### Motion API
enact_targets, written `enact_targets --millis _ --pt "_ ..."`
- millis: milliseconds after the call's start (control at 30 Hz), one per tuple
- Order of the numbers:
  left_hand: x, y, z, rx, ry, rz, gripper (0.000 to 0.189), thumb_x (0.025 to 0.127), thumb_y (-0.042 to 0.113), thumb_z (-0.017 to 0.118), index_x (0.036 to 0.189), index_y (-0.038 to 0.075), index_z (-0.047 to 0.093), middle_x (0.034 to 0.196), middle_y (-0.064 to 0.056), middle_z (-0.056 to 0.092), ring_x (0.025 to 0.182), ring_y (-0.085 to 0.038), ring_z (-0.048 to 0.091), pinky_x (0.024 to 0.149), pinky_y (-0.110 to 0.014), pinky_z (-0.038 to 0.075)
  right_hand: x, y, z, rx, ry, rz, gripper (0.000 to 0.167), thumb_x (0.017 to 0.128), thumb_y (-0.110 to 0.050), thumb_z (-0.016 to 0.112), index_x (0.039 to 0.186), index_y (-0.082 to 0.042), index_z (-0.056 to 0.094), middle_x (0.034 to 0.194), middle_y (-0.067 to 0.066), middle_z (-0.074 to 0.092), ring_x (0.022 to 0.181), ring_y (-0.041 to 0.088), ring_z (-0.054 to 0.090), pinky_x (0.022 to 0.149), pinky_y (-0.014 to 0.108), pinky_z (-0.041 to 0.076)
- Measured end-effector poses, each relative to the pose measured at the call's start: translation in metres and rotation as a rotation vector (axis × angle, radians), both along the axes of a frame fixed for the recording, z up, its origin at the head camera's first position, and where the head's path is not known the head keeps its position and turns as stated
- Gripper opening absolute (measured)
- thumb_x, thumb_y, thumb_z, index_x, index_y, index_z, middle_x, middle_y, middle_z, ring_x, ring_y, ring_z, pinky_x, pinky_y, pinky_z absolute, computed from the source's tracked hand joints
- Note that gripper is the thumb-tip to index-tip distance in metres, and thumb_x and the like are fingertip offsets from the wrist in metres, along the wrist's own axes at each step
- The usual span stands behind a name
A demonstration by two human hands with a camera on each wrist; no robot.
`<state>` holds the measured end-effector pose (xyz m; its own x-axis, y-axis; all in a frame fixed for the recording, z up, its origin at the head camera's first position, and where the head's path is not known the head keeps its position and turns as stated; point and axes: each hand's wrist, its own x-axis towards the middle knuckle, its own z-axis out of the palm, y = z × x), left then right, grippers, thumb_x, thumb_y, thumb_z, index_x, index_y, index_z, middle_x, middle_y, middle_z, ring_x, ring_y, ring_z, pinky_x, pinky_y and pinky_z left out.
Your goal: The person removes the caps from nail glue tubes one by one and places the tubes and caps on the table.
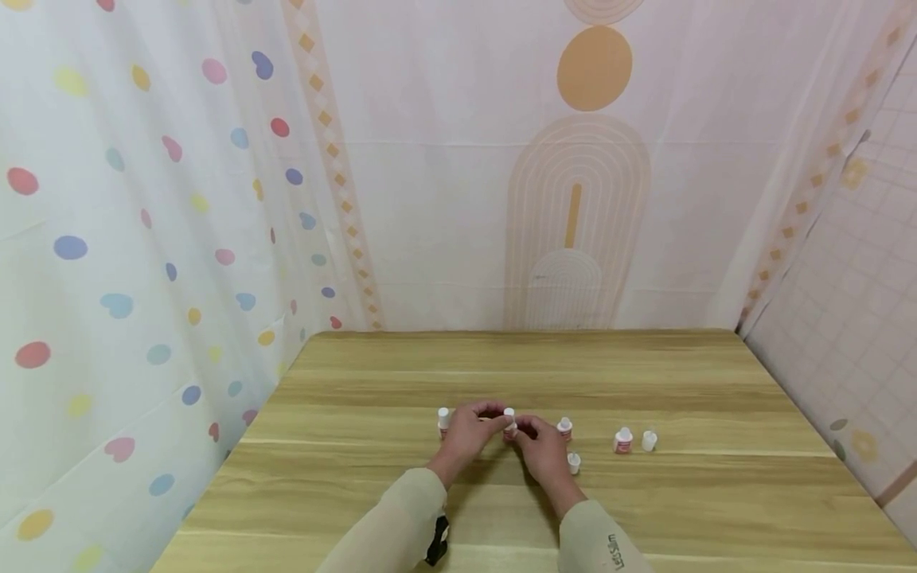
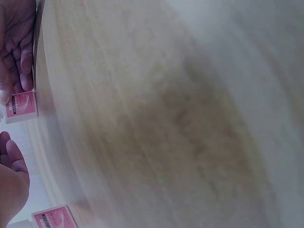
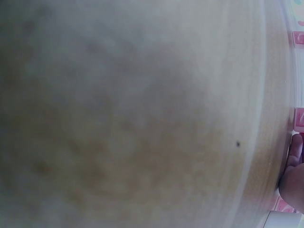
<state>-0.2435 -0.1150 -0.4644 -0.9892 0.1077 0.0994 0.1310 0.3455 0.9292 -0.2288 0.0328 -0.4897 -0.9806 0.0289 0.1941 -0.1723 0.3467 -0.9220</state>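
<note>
White bottle [image 1: 509,432] with pink, black-banded label [image 2: 21,103], 1 white cap [image 1: 509,412]

Bare hands [image 1: 467,438], pale beige sleeves [image 1: 392,521], dark lettering [image 1: 615,551] down the right one, black strap-like piece [image 1: 438,541] at the left.

Right hand [image 3: 294,178] among pink-labelled bottles [image 3: 299,119]

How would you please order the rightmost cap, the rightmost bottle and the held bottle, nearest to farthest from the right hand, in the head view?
1. Held bottle: immediately left.
2. Rightmost bottle: rightward.
3. Rightmost cap: farther right.
</note>
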Motion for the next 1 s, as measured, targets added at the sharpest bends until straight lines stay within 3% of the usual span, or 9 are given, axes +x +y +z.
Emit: enact_targets --millis 233,567,1000 --pt "-0.0007 0.0013 0.0001 -0.007 -0.004 0.016 0.016 0.090 0.024 0.075 0.101 0.012 0.075 0.097 0.002 0.070 0.095 -0.016 0.062 0.080 -0.033 0.052 -0.0001 -0.0002 -0.0004 -0.018 0.015 0.015 0.010 0.093 -0.004 0.068 0.100 0.000 0.073 0.093 0.008 0.072 0.094 0.025 0.066 0.085 0.040 0.051" --pt "-0.0005 -0.0011 -0.0016 0.006 0.002 -0.005 0.019 0.092 0.022 0.073 0.107 0.011 0.075 0.102 0.001 0.071 0.099 -0.018 0.062 0.081 -0.033 0.053 0.0005 -0.0004 -0.0024 -0.068 0.004 0.034 0.011 0.092 -0.001 0.067 0.102 0.002 0.072 0.092 0.009 0.073 0.091 0.023 0.068 0.081 0.034 0.052" --pt "-0.0012 0.0019 -0.0030 0.015 0.030 0.017 0.016 0.090 0.021 0.075 0.099 0.009 0.073 0.096 0.000 0.068 0.093 -0.016 0.060 0.075 -0.031 0.052 -0.0009 -0.0008 -0.0030 -0.026 -0.019 0.020 0.010 0.093 -0.003 0.067 0.100 -0.002 0.073 0.093 0.006 0.072 0.094 0.022 0.066 0.085 0.040 0.051"
